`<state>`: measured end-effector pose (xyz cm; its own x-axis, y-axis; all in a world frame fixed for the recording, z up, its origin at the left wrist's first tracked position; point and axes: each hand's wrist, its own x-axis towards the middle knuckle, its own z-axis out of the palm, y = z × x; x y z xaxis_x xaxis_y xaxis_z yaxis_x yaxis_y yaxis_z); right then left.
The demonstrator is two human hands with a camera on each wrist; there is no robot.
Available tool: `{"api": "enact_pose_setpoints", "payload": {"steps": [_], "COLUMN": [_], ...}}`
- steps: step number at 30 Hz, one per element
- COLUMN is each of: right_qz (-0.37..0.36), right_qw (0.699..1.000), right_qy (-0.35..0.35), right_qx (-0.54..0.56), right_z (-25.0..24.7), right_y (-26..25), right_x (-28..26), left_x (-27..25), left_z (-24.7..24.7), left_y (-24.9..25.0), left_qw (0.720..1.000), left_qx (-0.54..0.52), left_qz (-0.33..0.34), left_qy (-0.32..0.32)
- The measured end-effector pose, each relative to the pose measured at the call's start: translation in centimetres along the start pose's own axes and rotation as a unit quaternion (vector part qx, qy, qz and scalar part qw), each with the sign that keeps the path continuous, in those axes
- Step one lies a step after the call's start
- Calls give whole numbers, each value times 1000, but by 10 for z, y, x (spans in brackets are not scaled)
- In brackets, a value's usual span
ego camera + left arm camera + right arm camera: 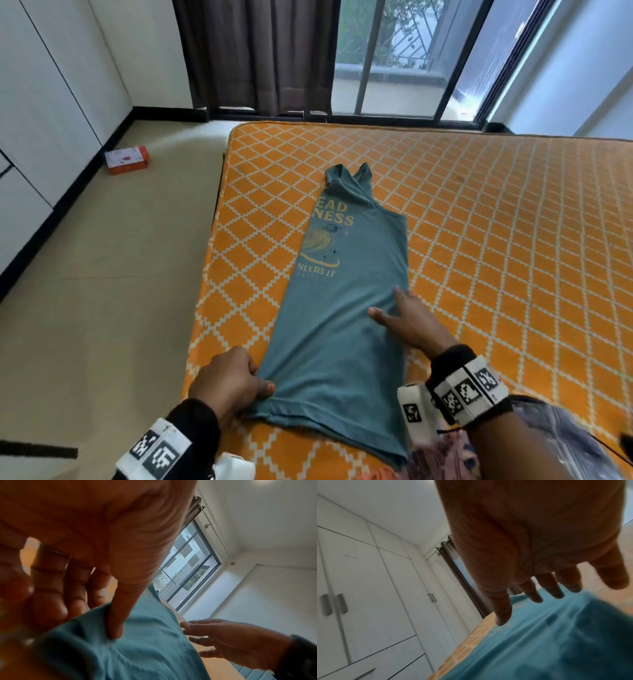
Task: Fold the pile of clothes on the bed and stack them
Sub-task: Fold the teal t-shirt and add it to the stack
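While the head view shows the teal printed cotton tank top point(346, 308) whole, wrist views blur it; left hand point(227, 383) pinches its hem, right hand point(407, 320) lies flat, fingers spread.

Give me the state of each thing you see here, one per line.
tank top: folded lengthwise, flat on the mattress
left hand: pinches the tank top's hem corner
right hand: fingers straight, on the tank top
curtain: drawn to one side
box: on the floor

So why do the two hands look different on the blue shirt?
The left hand curls and pinches the blue shirt at its bottom corner; the right hand lies with straight fingers, pressing further up near the shirt's other edge. The left holds cloth; the right holds nothing. Both touch the shirt and wear wrist bands.
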<state>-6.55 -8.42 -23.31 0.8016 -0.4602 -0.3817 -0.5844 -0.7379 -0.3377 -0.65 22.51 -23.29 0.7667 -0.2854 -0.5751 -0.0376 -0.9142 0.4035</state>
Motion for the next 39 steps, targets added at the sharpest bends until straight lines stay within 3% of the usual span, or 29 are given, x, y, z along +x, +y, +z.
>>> {"api": "enact_pose_setpoints", "payload": {"steps": [2, 4, 8, 10, 13, 17, 22, 27, 32, 36, 39], "right_qz": [-87, -151, -216, -202, -131, -68, -106, -249, -382, -454, -494], "right_qw": [996, 988, 974, 978, 990, 990, 988, 959, 904, 842, 806], "right_qy": [16, 3, -52, -45, 31, 122, 97, 54, -136, -276, -310], "right_qx": [24, 23, 45, 10, -42, -30, -56, -126, -135, -98, -100], "right_z": [14, 31, 69, 83, 93, 83, 31, -35, -93, -102, -99], "right_y": [-20, -40, -67, -76, -78, -63, -44, -27, -30, -26, -21], "right_x": [-32, -67, -114, -127, -135, -138, -148, -181, -238, -278, -290], "left_x": [-6, -10, -17, -25, -34, -48, -62, -99, -171, -222, -241], "left_z": [-3, -3, -4, -11, -22, -37, -51, -62, -67, -72, -78], "left_y": [-2, -2, 9, 19, 25, 28, 14, -5, -14, -25, -23], "left_qw": [1000, 996, 939, 890, 827, 786, 835, 833, 860, 858, 875], "left_qx": [-4, -76, -333, -445, -546, -582, -489, -465, -384, -296, -221], "left_qz": [20, 37, 24, 7, 42, 131, 205, 232, 290, 332, 329], "left_qy": [8, -24, -87, -97, -128, -165, -147, -191, -168, -256, -276]}}
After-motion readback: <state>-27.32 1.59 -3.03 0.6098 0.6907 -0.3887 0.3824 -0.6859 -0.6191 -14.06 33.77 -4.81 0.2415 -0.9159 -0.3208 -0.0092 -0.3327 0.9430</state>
